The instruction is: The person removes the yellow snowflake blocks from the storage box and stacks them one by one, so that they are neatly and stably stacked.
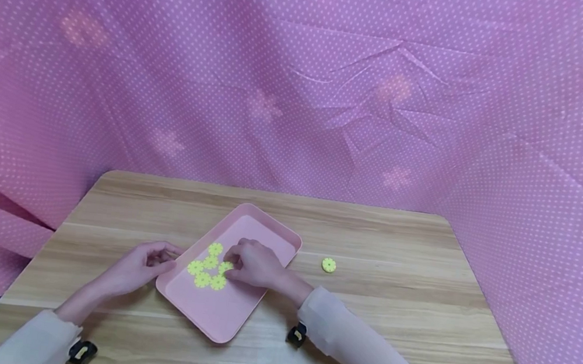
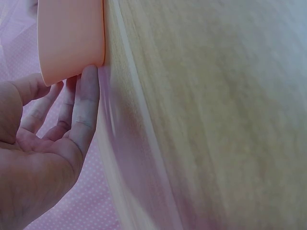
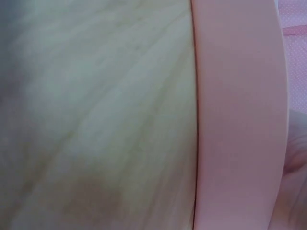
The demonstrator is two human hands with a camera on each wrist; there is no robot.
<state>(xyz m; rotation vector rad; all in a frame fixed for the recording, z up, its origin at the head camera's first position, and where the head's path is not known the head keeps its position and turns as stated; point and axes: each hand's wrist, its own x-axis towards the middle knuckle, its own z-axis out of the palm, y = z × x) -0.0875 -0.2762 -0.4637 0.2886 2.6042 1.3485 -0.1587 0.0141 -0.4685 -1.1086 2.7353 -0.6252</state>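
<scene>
Pale sleeves (image 1: 360,341) nearest | right hand (image 1: 257,263): curled, thumb and fingers pinching a yellow disc (image 1: 225,266) inside pink tray (image 1: 210,310) | left hand (image 1: 138,265): fingers loosely extended, touching tray's left end | tray's long axis slants away rightward | lone disc (image 1: 328,265) on worktop (image 1: 389,314) right of tray, nearer right hand

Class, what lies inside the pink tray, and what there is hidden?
In the pink tray, six yellow flower-like pieces show in a cluster, one partly covered by the right hand. Whatever lies directly beneath that hand cannot be seen.
</scene>
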